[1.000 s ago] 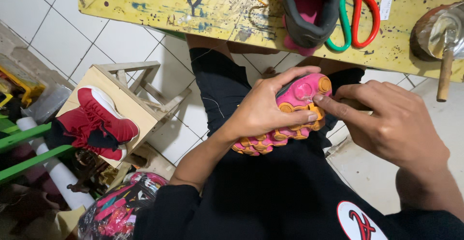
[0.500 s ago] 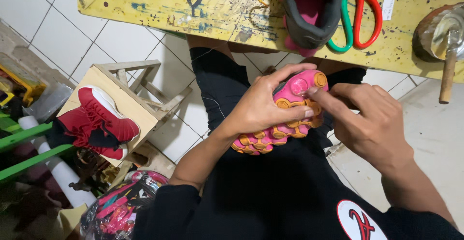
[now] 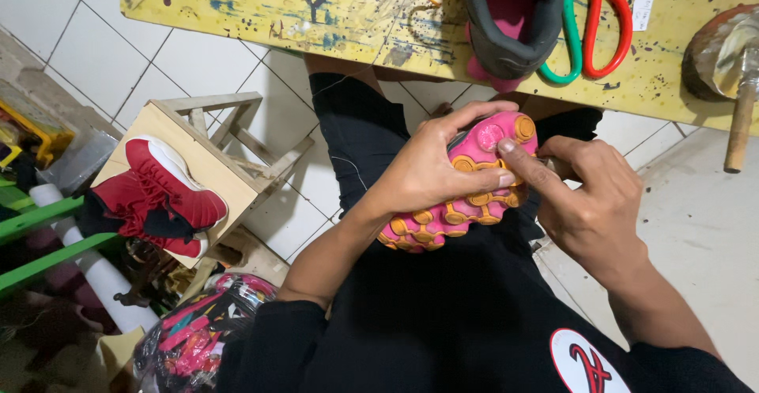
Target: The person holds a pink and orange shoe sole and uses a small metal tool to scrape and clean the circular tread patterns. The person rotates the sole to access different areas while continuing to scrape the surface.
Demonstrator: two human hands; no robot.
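Shelf edge: green rails (image 3: 35, 239) run along the far left, at nine o'clock from the stool.
Red shoes: a pair of red high-tops (image 3: 162, 195) lies on a small wooden stool (image 3: 229, 136), standing on white floor tiles.
Bag: a clear plastic bag of pink shoes (image 3: 194, 334) sits at six o'clock from the stool, beside the person's left elbow.
Left hand: the left hand (image 3: 427, 168) wraps over the sole, fingers clamped around the pink shoe (image 3: 462, 195) and holding it sole-up above the lap.
Pink shoe: its sole, pink with orange lugs, faces the camera at the centre of the view, just below the bench edge.
Right hand: the right hand (image 3: 589, 203) closes in from three o'clock, forefinger pressed on the sole near its upper end, the other fingers curled against the shoe's side.
Bench: a yellow, paint-spattered workbench (image 3: 261, 5) spans twelve o'clock, bearing a grey-and-pink shoe (image 3: 514, 21).
Scissors: red- and green-handled scissors (image 3: 593, 33) lie at the shoe's three o'clock.
Hammer: a wooden-handled hammer (image 3: 742, 116) rests at the far right.
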